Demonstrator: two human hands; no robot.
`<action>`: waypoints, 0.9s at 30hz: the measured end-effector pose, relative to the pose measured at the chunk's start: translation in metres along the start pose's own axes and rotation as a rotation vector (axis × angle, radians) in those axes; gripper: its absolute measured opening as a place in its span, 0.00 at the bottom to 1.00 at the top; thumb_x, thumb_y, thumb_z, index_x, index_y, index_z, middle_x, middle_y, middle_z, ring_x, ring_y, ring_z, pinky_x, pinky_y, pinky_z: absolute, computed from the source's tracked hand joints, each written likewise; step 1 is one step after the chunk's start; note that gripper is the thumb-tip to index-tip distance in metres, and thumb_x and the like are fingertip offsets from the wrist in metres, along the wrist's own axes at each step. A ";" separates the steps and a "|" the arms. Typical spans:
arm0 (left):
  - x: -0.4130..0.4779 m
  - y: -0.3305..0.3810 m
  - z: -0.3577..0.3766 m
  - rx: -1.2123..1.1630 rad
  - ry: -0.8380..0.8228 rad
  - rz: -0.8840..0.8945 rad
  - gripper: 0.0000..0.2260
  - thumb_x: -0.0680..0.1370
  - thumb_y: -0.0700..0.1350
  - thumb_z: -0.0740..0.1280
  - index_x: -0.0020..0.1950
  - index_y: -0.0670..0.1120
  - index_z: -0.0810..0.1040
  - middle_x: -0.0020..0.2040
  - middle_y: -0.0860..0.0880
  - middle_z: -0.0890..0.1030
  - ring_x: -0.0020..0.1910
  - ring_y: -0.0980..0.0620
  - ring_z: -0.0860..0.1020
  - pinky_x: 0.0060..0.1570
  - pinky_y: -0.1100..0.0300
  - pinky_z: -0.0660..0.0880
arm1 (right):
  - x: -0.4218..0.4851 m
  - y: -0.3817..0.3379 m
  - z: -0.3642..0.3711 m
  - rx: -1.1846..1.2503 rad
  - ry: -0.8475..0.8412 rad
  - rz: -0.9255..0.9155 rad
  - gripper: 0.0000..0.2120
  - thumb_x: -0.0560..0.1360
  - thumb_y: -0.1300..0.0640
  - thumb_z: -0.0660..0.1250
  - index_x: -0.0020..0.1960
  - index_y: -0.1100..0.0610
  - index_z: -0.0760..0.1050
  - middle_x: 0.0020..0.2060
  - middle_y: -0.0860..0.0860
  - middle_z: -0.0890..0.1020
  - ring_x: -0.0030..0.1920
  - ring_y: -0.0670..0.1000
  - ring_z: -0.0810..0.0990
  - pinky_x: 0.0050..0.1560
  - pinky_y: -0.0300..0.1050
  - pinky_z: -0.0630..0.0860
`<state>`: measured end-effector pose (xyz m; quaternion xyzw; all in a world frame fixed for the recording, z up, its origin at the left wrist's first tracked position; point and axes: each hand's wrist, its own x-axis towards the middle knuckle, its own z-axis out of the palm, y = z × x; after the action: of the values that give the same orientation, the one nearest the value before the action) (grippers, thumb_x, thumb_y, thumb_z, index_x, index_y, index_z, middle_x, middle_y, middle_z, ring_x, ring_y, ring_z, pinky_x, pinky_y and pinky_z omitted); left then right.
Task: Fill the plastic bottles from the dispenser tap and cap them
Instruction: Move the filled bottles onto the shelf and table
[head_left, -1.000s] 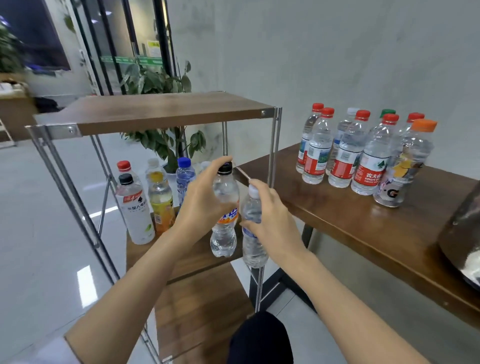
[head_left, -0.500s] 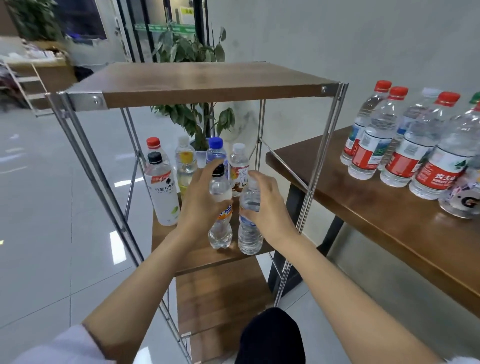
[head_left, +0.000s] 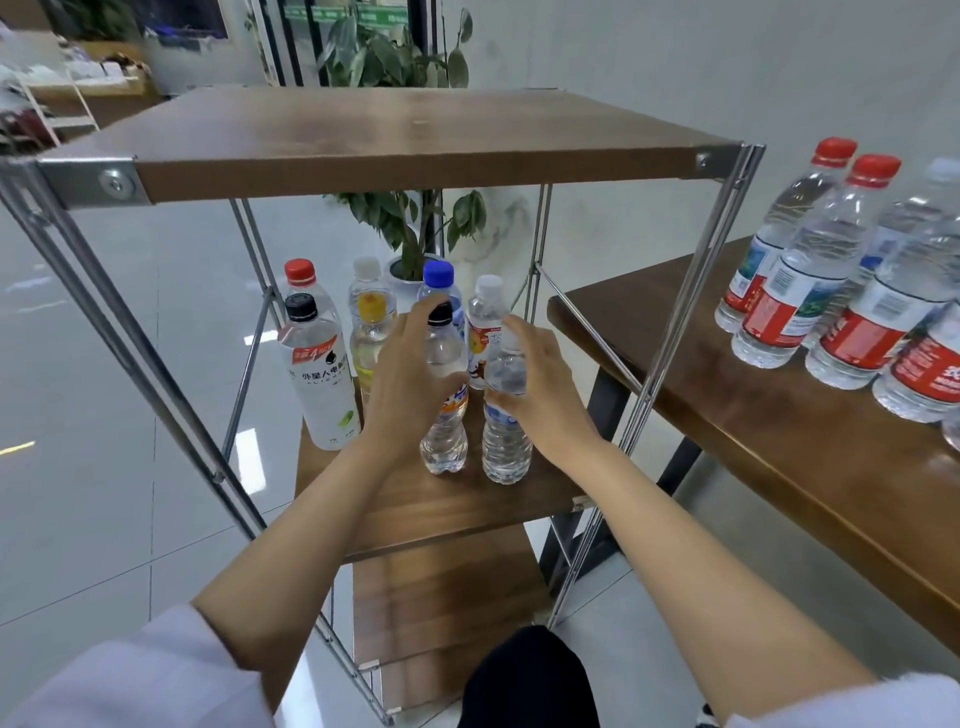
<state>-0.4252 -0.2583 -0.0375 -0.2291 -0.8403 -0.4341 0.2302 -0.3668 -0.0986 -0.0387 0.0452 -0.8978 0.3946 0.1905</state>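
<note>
On the near part of the middle shelf (head_left: 441, 514), the left hand (head_left: 410, 379) is wrapped round a black-capped bottle (head_left: 444, 441) and the right hand (head_left: 540, 384) round a clear bottle (head_left: 505, 447) just beside it, both standing and looking full, so I think they are joining the other bottles (head_left: 322, 374) behind, and next both hands must let go gently.

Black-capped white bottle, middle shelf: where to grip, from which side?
Grip the white bottle round its straight upright body, below the shoulder, from the front. The top shelf likely blocks a reach from above; a red-capped bottle stands behind, a yellow-labelled bottle on its right.
</note>
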 end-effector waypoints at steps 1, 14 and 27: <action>0.002 -0.001 0.002 0.005 0.007 -0.001 0.32 0.68 0.39 0.77 0.69 0.47 0.71 0.59 0.48 0.78 0.51 0.58 0.72 0.50 0.78 0.66 | 0.004 0.002 -0.001 0.016 -0.002 -0.005 0.38 0.72 0.61 0.76 0.73 0.42 0.60 0.67 0.49 0.66 0.66 0.50 0.72 0.66 0.53 0.75; 0.029 -0.011 0.019 0.012 -0.027 -0.096 0.37 0.68 0.36 0.77 0.73 0.50 0.66 0.64 0.46 0.74 0.55 0.59 0.69 0.48 0.81 0.64 | 0.051 0.032 0.005 0.095 -0.043 -0.080 0.38 0.72 0.63 0.75 0.76 0.51 0.61 0.66 0.48 0.67 0.65 0.51 0.74 0.65 0.51 0.75; 0.048 -0.016 0.035 0.014 0.015 -0.114 0.33 0.71 0.38 0.74 0.74 0.52 0.67 0.64 0.46 0.74 0.50 0.51 0.76 0.47 0.57 0.75 | 0.085 0.049 0.012 0.053 -0.045 -0.098 0.38 0.72 0.70 0.73 0.76 0.53 0.61 0.70 0.54 0.65 0.68 0.50 0.69 0.57 0.21 0.67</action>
<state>-0.4791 -0.2278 -0.0372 -0.1761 -0.8531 -0.4425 0.2129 -0.4608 -0.0679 -0.0479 0.1027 -0.8878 0.4073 0.1882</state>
